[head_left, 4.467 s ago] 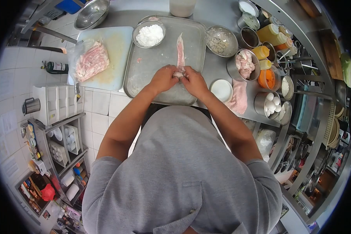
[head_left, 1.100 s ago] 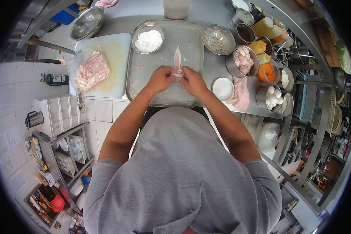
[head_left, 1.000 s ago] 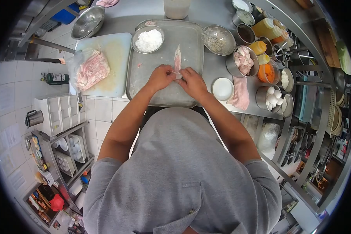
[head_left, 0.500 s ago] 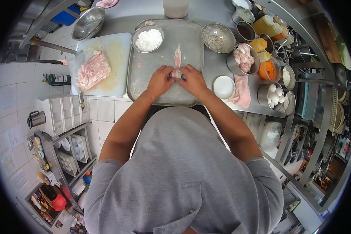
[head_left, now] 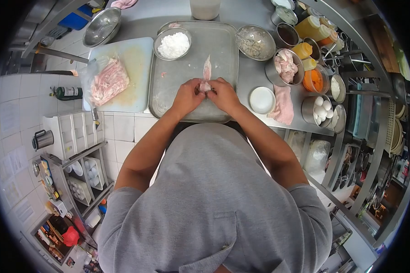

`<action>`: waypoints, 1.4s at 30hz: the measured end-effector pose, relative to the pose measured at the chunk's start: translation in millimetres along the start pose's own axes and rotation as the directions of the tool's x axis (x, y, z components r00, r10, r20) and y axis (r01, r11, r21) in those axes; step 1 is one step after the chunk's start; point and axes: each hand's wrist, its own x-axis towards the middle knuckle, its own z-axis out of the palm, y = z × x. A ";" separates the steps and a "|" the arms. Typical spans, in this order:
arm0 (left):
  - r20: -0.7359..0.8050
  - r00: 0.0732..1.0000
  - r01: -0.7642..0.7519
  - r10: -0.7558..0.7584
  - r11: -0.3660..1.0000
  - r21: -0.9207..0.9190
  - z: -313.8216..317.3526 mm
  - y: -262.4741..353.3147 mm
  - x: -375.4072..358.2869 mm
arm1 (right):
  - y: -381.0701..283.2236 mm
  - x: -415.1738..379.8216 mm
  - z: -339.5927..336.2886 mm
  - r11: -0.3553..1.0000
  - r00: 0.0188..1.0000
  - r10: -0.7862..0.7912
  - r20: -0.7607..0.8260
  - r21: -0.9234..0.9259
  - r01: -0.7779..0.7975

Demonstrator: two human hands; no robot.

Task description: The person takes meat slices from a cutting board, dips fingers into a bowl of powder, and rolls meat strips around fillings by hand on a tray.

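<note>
You are mid-roll: your left hand [head_left: 187, 96] and right hand [head_left: 223, 94] pinch the near end of the meat strip [head_left: 207, 73] on the steel tray [head_left: 223, 59]. Next, likely keep rolling tightly toward its far tip, fingers level.

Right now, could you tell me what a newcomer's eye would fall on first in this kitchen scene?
Both hands, the left hand and right hand, meet at the near end of a pink meat strip lying on the metal tray in the middle. A bowl of white powder sits at the tray's far left corner, and a bag of sliced meat lies on the cutting board to the left.
</note>
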 end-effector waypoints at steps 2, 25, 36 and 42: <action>0.013 1.000 0.025 -0.025 1.000 -0.009 -3.9 6.4 1.3 | 2.3 1.2 5.2 0.999 0.999 0.006 -0.049 0.037 -0.004; 0.062 0.998 -0.016 0.013 0.999 0.052 -12.5 -9.1 22.2 | 1.3 17.3 4.4 0.998 0.995 -0.009 -0.102 -0.058 0.003; 0.305 0.935 0.198 -0.181 0.980 -0.025 -15.5 -35.7 40.1 | -9.7 6.2 -6.1 0.977 0.981 0.192 0.042 0.088 -0.195; 0.201 0.948 0.245 -0.249 0.969 0.041 -13.9 -45.6 54.8 | -6.1 9.8 -3.1 0.995 0.996 0.086 -0.003 0.041 -0.086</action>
